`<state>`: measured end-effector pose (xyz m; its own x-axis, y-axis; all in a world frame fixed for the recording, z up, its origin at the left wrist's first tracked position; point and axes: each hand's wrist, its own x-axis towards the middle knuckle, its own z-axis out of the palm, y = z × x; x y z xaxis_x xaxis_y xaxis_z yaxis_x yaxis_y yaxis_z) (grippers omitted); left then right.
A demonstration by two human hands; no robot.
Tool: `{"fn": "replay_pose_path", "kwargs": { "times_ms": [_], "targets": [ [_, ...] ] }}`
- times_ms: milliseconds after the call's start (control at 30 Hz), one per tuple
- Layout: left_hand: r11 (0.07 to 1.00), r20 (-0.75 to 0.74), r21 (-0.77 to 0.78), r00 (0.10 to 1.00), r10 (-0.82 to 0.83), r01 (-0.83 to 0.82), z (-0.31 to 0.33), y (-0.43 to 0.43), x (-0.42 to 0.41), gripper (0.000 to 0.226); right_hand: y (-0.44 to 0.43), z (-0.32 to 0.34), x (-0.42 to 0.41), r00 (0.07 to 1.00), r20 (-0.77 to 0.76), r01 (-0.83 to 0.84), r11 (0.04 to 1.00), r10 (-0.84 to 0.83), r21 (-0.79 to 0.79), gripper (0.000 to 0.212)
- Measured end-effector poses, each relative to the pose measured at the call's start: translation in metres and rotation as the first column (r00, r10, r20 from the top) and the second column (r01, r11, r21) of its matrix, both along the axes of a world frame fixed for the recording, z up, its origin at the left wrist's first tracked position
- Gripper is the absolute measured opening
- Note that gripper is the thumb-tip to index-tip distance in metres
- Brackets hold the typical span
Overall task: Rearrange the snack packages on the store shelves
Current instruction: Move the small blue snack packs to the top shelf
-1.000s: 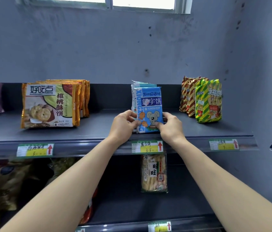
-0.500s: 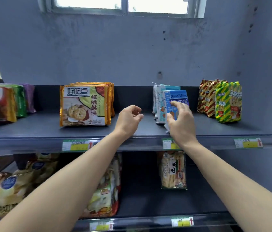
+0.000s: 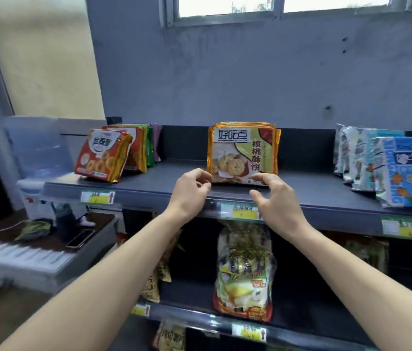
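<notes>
The gold cookie pack (image 3: pixel 242 153) stands upright dead ahead, broad face to me, my left hand (image 3: pixel 192 191) and right hand (image 3: pixel 273 198) empty, loosely curved, equally near its bottom corners

The person's left hand (image 3: pixel 192 191) and right hand (image 3: pixel 273 198) are bare. So are the left forearm (image 3: pixel 123 262) and the right forearm (image 3: pixel 339 269), uncovered from the left wrist (image 3: pixel 174 211) and right wrist (image 3: pixel 293 224) down to where the lower edge of the view cuts them off. Both forearms are slim and smooth. They are narrowest at the wrists and look much broader near the camera under the wide-angle lens. The hands are slender, with long, thin fingers (image 3: pixel 267 177), and the knuckles show as soft ridges across the backs. The nails are too blurred to make out
</notes>
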<state>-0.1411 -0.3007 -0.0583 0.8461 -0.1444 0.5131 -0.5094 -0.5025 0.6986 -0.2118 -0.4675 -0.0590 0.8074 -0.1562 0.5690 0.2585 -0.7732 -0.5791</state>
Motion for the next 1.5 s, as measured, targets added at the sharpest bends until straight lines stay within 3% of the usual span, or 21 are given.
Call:
{"fn": "replay_pose_path", "kwargs": {
  "times_ms": [400,767,1167,1333,1500],
  "targets": [
    [0.975,0.053,-0.044,0.974,0.221,-0.218,-0.003,0.115,0.003,0.015,0.124,0.001,0.047,0.968,-0.033,-0.249,0.968,0.249,-0.005,0.038],
    [0.902,-0.044,-0.018,0.902,0.43,-0.431,0.022,0.197,0.049,0.025,0.191,0.028,0.101,0.915,-0.12,-0.384,0.922,0.386,0.038,0.047],
    [0.962,-0.248,-0.002,0.932,0.264,-0.273,0.027,0.274,0.158,0.079,0.278,0.02,0.188,0.938,-0.289,-0.164,0.98,0.191,0.117,0.046],
    [0.995,-0.245,-0.027,0.966,0.088,-0.097,0.022,0.279,0.185,0.06,0.282,0.018,0.207,0.951,-0.308,0.02,0.992,0.019,0.123,0.037],
    [0.994,-0.172,-0.039,0.981,0.091,-0.099,0.014,0.275,0.201,0.055,0.279,0.017,0.213,0.949,-0.307,0.115,0.986,-0.073,0.119,0.038]
  ]
}}
